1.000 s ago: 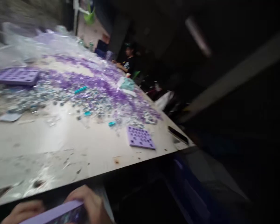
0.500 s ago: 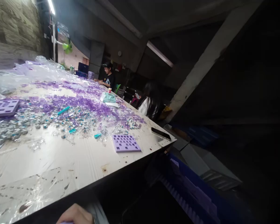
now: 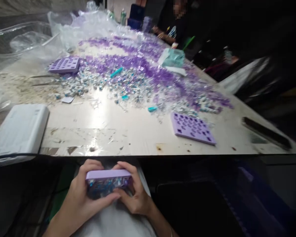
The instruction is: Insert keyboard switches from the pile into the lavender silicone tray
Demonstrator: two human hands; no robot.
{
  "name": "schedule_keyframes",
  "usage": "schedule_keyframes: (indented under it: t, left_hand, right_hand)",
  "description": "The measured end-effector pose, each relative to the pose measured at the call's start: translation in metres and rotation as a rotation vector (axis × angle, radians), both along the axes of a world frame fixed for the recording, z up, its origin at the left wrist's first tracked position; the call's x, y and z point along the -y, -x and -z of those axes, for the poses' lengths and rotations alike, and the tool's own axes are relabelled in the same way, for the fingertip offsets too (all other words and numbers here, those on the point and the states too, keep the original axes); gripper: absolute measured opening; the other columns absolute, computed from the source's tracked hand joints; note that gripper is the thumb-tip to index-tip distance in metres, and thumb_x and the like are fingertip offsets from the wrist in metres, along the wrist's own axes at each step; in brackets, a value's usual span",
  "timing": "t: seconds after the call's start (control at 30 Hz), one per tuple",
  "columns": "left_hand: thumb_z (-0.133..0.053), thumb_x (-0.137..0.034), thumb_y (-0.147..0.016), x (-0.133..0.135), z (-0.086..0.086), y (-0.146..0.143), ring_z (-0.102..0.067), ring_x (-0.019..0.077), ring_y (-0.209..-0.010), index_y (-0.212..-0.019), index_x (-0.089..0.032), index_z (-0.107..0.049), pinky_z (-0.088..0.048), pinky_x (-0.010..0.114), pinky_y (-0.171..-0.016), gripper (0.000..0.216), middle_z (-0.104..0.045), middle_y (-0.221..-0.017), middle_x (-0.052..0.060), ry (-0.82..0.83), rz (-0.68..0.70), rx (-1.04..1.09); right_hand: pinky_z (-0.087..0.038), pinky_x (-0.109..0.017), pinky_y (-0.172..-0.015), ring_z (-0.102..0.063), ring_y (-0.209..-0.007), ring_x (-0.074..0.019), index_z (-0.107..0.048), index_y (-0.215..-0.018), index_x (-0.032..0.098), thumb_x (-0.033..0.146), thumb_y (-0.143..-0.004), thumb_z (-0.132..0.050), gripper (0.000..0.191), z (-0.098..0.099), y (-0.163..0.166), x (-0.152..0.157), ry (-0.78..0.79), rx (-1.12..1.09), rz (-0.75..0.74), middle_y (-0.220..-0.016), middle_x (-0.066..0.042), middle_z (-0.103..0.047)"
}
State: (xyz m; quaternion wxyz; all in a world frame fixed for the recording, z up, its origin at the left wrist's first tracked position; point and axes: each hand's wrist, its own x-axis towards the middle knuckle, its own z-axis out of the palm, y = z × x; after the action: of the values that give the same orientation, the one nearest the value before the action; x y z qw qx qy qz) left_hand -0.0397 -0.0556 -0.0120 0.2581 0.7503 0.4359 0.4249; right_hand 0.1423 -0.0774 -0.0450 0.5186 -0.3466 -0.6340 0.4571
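Note:
Below the table's near edge, over my lap, both hands grip a small purple tray [image 3: 108, 174] filled with shiny blue and clear pieces. My left hand [image 3: 85, 194] wraps its left end, thumb laid across the front. My right hand [image 3: 134, 194] clasps the right end, fingers curled over the top. On the table [image 3: 128, 131] ahead lies a purple holed tray [image 3: 191, 127], and a second one [image 3: 64, 64] lies further back at the left. A wide spread of small purple, clear and teal parts [image 3: 143, 75] covers the middle of the table.
A white flat box [image 3: 19, 128] sits at the near left with a black cable along the edge. A dark phone [image 3: 266, 133] lies at the right edge. Clear plastic bags [image 3: 27, 42] pile at the far left. Another person [image 3: 172, 23] sits at the far end.
The view swung up to the room and back down. My hands, barely visible at the bottom edge before, now show in full, holding the filled purple tray over my lap.

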Motion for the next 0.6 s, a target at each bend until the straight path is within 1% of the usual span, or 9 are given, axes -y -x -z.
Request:
schedule_keyframes:
  t: [0.07,0.13,0.2,0.27,0.37,0.43,0.5,0.6]
  left_hand:
    - [-0.074,-0.046,-0.076,0.000,-0.004,-0.001,-0.066,0.0137,-0.084,-0.105,-0.023,-0.043,-0.056,0.020,-0.070,0.048,-0.059,-0.094,0.002,0.037,0.007,0.007]
    - [-0.074,-0.047,-0.076,0.001,-0.004,0.000,-0.066,0.0128,-0.083,-0.105,-0.023,-0.043,-0.055,0.020,-0.069,0.049,-0.059,-0.094,0.001,0.083,0.003,0.008]
    - [-0.074,-0.049,-0.076,0.003,-0.002,0.002,-0.065,0.0125,-0.083,-0.106,-0.024,-0.043,-0.055,0.019,-0.067,0.050,-0.059,-0.096,0.001,0.128,-0.011,0.005]
    - [-0.073,-0.049,-0.076,0.004,0.001,0.003,-0.064,0.0116,-0.079,-0.104,-0.025,-0.043,-0.054,0.019,-0.064,0.048,-0.058,-0.094,0.000,0.169,-0.051,0.003]
    - [-0.074,-0.050,-0.075,0.003,0.004,0.006,-0.061,0.0100,-0.070,-0.100,-0.025,-0.043,-0.052,0.017,-0.058,0.047,-0.058,-0.089,-0.003,0.214,-0.100,0.008]
    - [-0.074,-0.051,-0.075,0.002,0.005,0.008,-0.061,0.0100,-0.069,-0.098,-0.025,-0.043,-0.051,0.017,-0.056,0.047,-0.057,-0.088,-0.003,0.235,-0.093,0.022]
    - [-0.072,-0.053,-0.076,0.002,0.005,0.008,-0.061,0.0106,-0.070,-0.097,-0.025,-0.043,-0.052,0.018,-0.057,0.045,-0.057,-0.087,-0.003,0.258,-0.093,0.040]
    - [-0.068,-0.061,-0.076,0.006,0.005,0.007,-0.062,0.0124,-0.072,-0.099,-0.025,-0.045,-0.053,0.021,-0.060,0.048,-0.058,-0.091,-0.002,0.294,-0.166,0.068]
  right_hand:
    - [-0.049,-0.033,-0.096,-0.059,-0.105,-0.0165,-0.030,-0.144,0.036,0.022,-0.087,-0.063,0.067,0.000,0.003,0.001,0.032,-0.046,-0.009,-0.117,-0.004,-0.058]
    - [-0.050,-0.029,-0.094,-0.059,-0.103,-0.0148,-0.030,-0.143,0.038,0.024,-0.088,-0.063,0.066,-0.001,0.007,0.004,0.091,-0.079,0.032,-0.116,-0.003,-0.058]
    - [-0.051,-0.026,-0.090,-0.060,-0.101,-0.0135,-0.035,-0.138,0.038,0.025,-0.088,-0.064,0.059,-0.002,0.011,0.008,0.178,-0.065,0.126,-0.115,-0.002,-0.058]
    - [-0.052,-0.022,-0.083,-0.061,-0.093,-0.0120,-0.043,-0.130,0.034,0.024,-0.088,-0.063,0.048,-0.004,0.015,0.009,0.245,-0.025,0.201,-0.108,-0.002,-0.059]
    - [-0.051,-0.018,-0.067,-0.058,-0.074,-0.0100,-0.045,-0.117,0.030,0.021,-0.089,-0.058,0.033,-0.009,0.020,0.010,0.227,0.033,0.217,-0.088,0.002,-0.057]
    - [-0.048,-0.019,-0.061,-0.053,-0.068,-0.0101,-0.043,-0.114,0.029,0.019,-0.088,-0.056,0.031,-0.011,0.022,0.011,0.185,0.078,0.235,-0.082,0.003,-0.054]
    - [-0.047,-0.021,-0.059,-0.052,-0.067,-0.0112,-0.042,-0.114,0.028,0.018,-0.087,-0.055,0.033,-0.013,0.024,0.012,0.171,0.119,0.254,-0.082,0.002,-0.053]
    - [-0.048,-0.024,-0.064,-0.055,-0.073,-0.0138,-0.043,-0.116,0.026,0.019,-0.083,-0.059,0.038,-0.012,0.022,0.009,0.197,0.129,0.248,-0.088,-0.001,-0.055]
